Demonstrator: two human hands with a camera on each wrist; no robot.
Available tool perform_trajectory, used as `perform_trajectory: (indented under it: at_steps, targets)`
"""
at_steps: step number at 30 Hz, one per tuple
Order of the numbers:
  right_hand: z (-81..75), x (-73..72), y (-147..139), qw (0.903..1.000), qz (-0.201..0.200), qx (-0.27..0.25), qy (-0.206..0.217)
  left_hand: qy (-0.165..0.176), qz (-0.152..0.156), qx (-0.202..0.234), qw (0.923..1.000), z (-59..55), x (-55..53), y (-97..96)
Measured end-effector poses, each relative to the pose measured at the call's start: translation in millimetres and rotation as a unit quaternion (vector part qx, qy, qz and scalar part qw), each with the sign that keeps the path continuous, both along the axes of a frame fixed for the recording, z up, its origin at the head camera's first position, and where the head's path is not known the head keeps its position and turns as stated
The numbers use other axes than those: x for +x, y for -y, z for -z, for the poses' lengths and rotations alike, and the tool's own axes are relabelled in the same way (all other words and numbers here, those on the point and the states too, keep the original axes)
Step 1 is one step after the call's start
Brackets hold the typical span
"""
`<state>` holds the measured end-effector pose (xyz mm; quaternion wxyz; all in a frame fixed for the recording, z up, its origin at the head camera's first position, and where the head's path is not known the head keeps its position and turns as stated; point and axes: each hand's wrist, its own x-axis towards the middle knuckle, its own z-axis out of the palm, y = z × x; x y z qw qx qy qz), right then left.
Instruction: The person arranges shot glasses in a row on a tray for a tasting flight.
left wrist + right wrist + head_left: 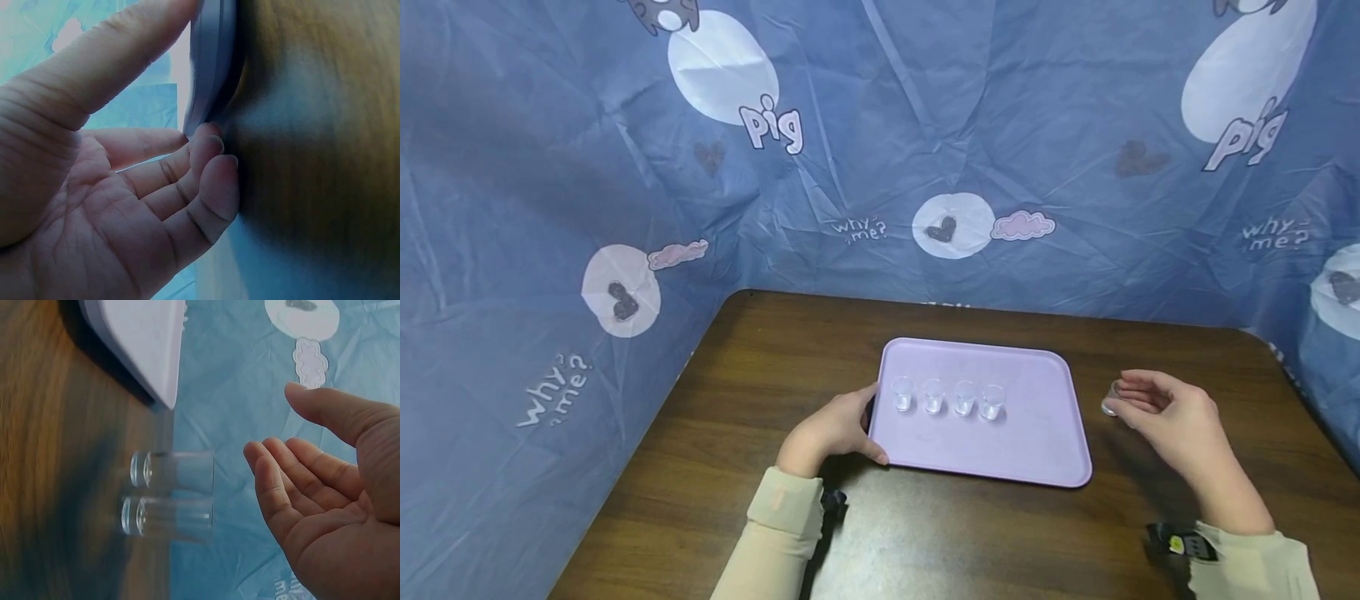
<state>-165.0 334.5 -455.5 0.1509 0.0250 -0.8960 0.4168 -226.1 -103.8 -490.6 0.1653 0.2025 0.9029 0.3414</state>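
Several small clear shot glasses stand upright in a row on the left part of a lilac tray. My left hand rests against the tray's left end, thumb at its near corner and fingertips low against the rim. To the right of the tray, my right hand hovers with loosely bent fingers beside a shot glass on the table. The right wrist view shows two glasses there, one glass close beside another glass, with a gap between them and my fingers.
The brown wooden table carries the tray near its middle. A blue printed cloth hangs behind the table and along its sides. Bands with small devices, one dark device at the right, sit at both wrists.
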Motion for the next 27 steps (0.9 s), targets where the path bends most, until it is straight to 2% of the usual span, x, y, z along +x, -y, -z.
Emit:
perform_trajectory:
  at_steps: [8, 18, 27]
  targets:
    - [0.0, 3.0, -15, 0.9997, 0.022, -0.012, -0.006, 0.007, -0.008, -0.009, 0.9999, 0.3, 0.4, -0.1]
    - [0.3, 6.7, -37, 0.9989, 0.047, -0.008, 0.0, 0.004, -0.004, 0.0, 1.0, 0.9, -0.1, -0.2]
    - [7.5, 5.4, -45, 0.9975, 0.062, 0.03, 0.013, 0.005, -0.007, -0.007, 0.9999, -0.5, -0.5, -0.5]
